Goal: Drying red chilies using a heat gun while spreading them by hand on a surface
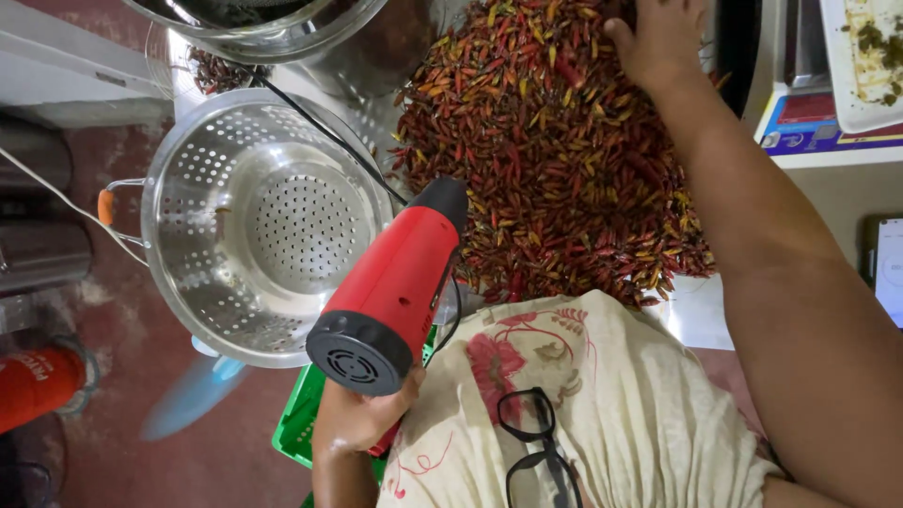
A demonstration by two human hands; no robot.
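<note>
My left hand (pixel 357 419) grips the handle of a red and black heat gun (pixel 395 282), whose black nozzle points toward a wide heap of small red, orange and yellow chillies (pixel 555 160). My right hand (pixel 663 42) rests palm down on the far side of the heap, fingers spread among the chillies. The gun's black cord (pixel 320 127) runs back across the rim of a large perforated steel colander (pixel 254 226), which stands empty to the left of the pile.
A steel pot (pixel 263 23) sits behind the colander, with more chillies beside it. A green crate (pixel 301 423) lies under the gun. A white tray (pixel 865 56) with scraps stands at the far right. Black glasses (pixel 531 447) hang on my floral shirt.
</note>
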